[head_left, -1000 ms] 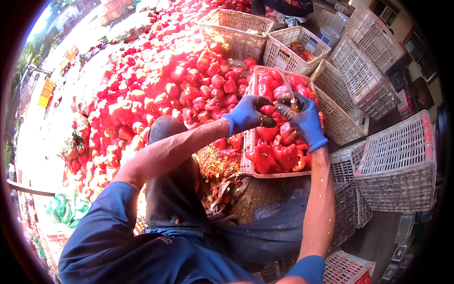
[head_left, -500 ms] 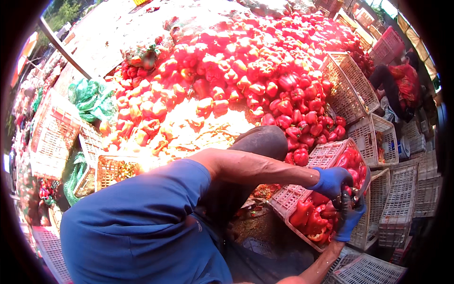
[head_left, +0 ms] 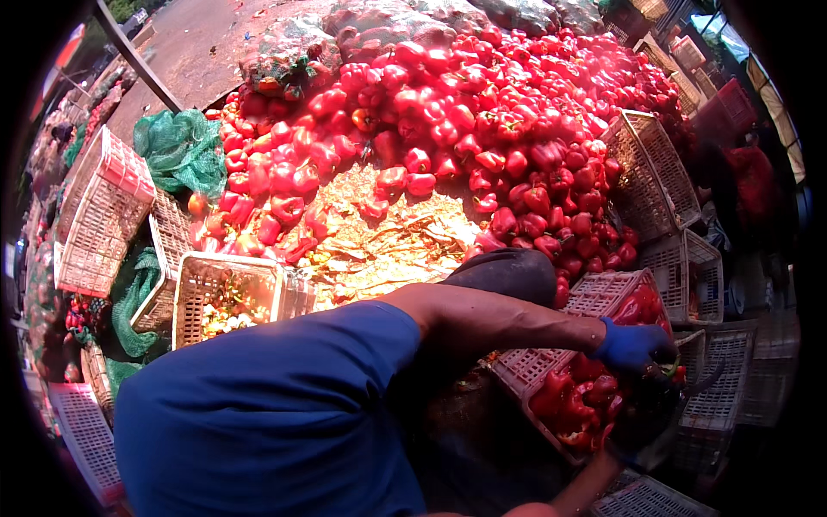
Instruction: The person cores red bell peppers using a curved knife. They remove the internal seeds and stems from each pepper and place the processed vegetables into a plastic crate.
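Gloved left hand [head_left: 637,346] curled above a pink crate [head_left: 530,366] of red peppers [head_left: 568,396]

Seen from the wearer's head, a broad heap of whole peppers [head_left: 508,164] filled the upper middle, sloping down to sunlit, pale, flattened litter [head_left: 392,246]. Next largest, the wearer's blue shirt [head_left: 267,405] took up the lower left. The pink crate sat just beyond the bent knee [head_left: 508,271], with the heap close by, apparently so that both were within easy reach.

The left hand, in a blue glove, reached across to the crate's right side, its fingers bent inward and partly closed. Just below it, the right hand [head_left: 642,414] was lost in shadow; how far open it was, and what it held, could not be told. The two were close together, perhaps so that one steadied what the other handled.

Rightward from them stuck a curved grey strip [head_left: 708,379], possibly a blade, its long axis running outward and its far end bending upward. Smallest was a green-and-red piece [head_left: 670,369], probably pepper, at the left fingertips near the crate's right edge. Whether it was gripped, and which way it pointed, was too dark to tell.
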{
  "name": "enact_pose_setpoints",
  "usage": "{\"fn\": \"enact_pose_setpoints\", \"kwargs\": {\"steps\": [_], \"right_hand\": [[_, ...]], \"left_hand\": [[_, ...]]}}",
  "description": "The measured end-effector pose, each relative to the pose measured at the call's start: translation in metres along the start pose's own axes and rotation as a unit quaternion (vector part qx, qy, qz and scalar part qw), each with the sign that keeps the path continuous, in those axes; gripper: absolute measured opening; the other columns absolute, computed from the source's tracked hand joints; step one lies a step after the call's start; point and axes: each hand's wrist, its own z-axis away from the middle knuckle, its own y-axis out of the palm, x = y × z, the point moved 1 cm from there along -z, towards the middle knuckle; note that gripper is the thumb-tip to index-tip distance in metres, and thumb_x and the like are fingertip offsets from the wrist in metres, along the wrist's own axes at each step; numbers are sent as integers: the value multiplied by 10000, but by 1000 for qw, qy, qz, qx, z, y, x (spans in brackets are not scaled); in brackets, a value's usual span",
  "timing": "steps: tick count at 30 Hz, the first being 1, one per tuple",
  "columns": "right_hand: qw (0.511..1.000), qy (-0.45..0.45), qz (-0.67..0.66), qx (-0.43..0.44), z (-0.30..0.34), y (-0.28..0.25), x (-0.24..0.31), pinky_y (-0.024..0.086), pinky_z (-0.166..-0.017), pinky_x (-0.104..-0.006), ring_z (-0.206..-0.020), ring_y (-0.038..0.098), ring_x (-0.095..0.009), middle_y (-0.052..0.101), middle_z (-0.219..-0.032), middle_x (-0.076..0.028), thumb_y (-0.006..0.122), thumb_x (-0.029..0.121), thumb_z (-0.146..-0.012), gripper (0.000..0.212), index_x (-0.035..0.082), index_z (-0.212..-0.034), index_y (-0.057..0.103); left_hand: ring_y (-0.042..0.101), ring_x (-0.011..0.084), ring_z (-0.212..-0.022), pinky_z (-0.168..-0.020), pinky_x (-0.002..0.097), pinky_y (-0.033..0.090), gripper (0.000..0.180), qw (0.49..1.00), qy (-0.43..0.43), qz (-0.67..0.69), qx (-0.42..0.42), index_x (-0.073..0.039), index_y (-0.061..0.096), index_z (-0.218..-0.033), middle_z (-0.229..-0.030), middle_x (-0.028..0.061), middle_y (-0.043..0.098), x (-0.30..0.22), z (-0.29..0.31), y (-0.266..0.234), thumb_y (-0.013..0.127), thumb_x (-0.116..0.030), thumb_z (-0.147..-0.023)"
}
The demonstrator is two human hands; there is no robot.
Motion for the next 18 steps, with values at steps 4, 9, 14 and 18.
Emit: {"fn": "enact_pose_setpoints", "kwargs": {"steps": [4, 9, 14, 18], "right_hand": [[993, 76, -84, 15, -2, -1, -1, 486, -1083, -438, -1218, 623, -310, 612, -1362, -222, 472, 215, -1089, 455, -59, -1452, 483], [918, 217, -330, 19, -4, 6, -5, 502, -1076, -411, -1239, 609, -274, 582, -1422, -216, 420, 110, -1088, 431, -48, -1486, 455], [788, 203, -579, 44, 52, 17, -71, 500, -1065, -416, -1241, 608, -293, 591, -1419, -191, 458, 152, -1080, 450, -26, -1493, 461], [986, -155, -26, 53, -31, -3, -25, 494, -1061, -432, -1245, 607, -336, 580, -1444, -181, 464, 205, -1083, 463, 21, -1507, 469]], "left_hand": [[665, 190, -778, -703, 373, 526, 357, 995, -3, -49, 81, 24, 696, -986, -837, 147, 709, -21, -4, -8, 769, -313, -893], [636, 145, -757, -664, 368, 521, 331, 991, -28, 31, 129, 35, 663, -965, -819, 106, 683, -9, -11, -16, 747, -284, -930], [720, 318, -858, -756, 430, 578, 273, 920, 14, -329, 212, -26, 712, -1065, -957, 157, 742, -65, -10, -34, 681, -249, -911], [716, 417, -892, -727, 512, 570, 252, 775, -44, -596, 205, -62, 747, -1006, -964, 184, 748, -97, 52, -130, 651, -248, -864]]}}
